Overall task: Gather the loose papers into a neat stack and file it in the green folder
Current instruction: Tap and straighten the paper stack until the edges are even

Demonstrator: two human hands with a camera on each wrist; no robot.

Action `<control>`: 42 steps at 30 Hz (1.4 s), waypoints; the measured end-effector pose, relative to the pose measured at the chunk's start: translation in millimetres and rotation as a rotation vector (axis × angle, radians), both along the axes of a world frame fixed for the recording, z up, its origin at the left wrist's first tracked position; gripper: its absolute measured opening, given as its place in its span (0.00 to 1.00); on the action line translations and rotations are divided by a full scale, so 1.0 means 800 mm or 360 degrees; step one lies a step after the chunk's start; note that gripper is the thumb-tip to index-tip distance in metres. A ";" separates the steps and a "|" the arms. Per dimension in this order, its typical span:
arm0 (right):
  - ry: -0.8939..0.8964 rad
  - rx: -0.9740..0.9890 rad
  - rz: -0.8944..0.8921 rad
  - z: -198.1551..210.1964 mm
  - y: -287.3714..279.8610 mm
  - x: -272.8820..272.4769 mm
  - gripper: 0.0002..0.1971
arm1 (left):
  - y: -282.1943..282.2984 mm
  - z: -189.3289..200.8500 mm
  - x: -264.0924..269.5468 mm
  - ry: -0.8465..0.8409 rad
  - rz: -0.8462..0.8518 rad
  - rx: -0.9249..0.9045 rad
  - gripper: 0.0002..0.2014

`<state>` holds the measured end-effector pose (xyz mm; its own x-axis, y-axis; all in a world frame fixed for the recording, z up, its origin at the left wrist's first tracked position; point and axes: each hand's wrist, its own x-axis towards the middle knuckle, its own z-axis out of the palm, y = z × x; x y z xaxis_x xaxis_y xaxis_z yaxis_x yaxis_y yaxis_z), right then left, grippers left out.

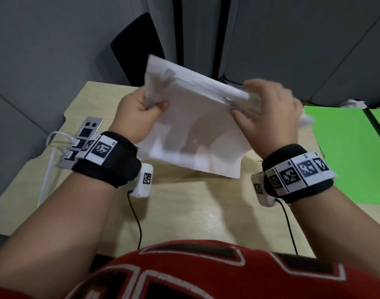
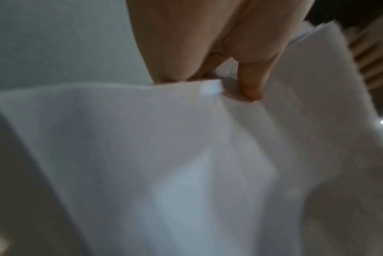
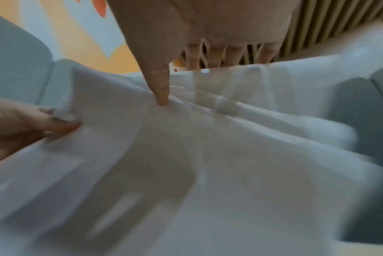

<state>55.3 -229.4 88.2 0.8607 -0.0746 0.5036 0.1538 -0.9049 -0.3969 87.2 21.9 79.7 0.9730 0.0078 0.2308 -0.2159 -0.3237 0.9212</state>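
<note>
Holding a bundle of loose white paper sheets [image 1: 191, 117] in the air above the pale wood-grain bench [image 1: 184, 212], both hands grip it at opposite side edges. The left hand [image 1: 137, 113] clamps the left edge, thumb on the near face and fingers [image 2: 250, 83] curled round the far side; the left wrist view shows the thumb pressing the sheet edge. The right hand [image 1: 271, 113] grips the right edge, thumb on the near face and fingers wrapped over the top; the right wrist view shows the thumb tip [image 3: 163, 98] pressed into the paper. The sheets are tilted, the upper edges fanned and not aligned, the lower corner hanging clear of the bench. The bundle is blurred in all three views.

The flat bright green folder [image 1: 344, 152] lies open on the bench to the right, apart from the papers, with a dark spine line [image 1: 377, 126] across it. A silver power strip [image 1: 85, 134] with white cables [image 1: 48, 175] plugged in sits at the left bench edge. Black wristbands with printed square markers [image 1: 102, 147] are worn on both wrists. A red garment [image 1: 184, 272] fills the lower frame.
</note>
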 end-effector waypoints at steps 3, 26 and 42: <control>-0.0033 0.0296 -0.0294 -0.022 -0.024 0.003 0.44 | 0.026 -0.019 0.005 0.0153 0.0054 -0.0296 0.07; 0.0183 0.1803 0.0037 -0.068 -0.051 0.011 0.17 | 0.043 -0.073 0.004 0.0299 0.0328 -0.0457 0.05; 0.0145 0.1642 -0.0220 -0.066 -0.030 0.003 0.05 | 0.010 -0.049 -0.005 0.0097 0.0303 -0.0558 0.12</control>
<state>57.3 -253.5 35.1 0.8433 -0.5324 0.0734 0.0056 -0.1278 -0.9918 82.9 30.1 40.6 0.9584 0.2572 0.1241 -0.1241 -0.0164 0.9921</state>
